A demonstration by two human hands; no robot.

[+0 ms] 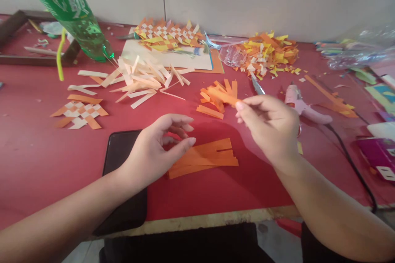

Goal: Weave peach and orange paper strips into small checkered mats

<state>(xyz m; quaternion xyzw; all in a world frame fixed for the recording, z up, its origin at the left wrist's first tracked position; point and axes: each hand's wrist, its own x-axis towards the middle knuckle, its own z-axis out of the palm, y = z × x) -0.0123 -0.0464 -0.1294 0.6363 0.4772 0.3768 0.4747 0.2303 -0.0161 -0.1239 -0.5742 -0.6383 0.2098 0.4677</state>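
Note:
My right hand (268, 127) pinches one end of an orange paper strip (224, 96) between thumb and fingertips, above a small pile of orange strips (212, 106). My left hand (160, 144) holds nothing, its fingers curved and apart from the thumb. Under and beside it several longer orange strips (210, 154) lie flat on the red table. To the left rests a woven orange and white paper fish (82, 111). A heap of cream paper strips (142, 76) lies beyond my left hand.
A black phone (123, 197) lies by the front edge under my left forearm. A green bottle (70, 12) leans at the back left. Woven paper pieces (168, 33) and a scrap heap (271, 51) lie along the wall. A pink glue gun (305, 104) with a cord sits right.

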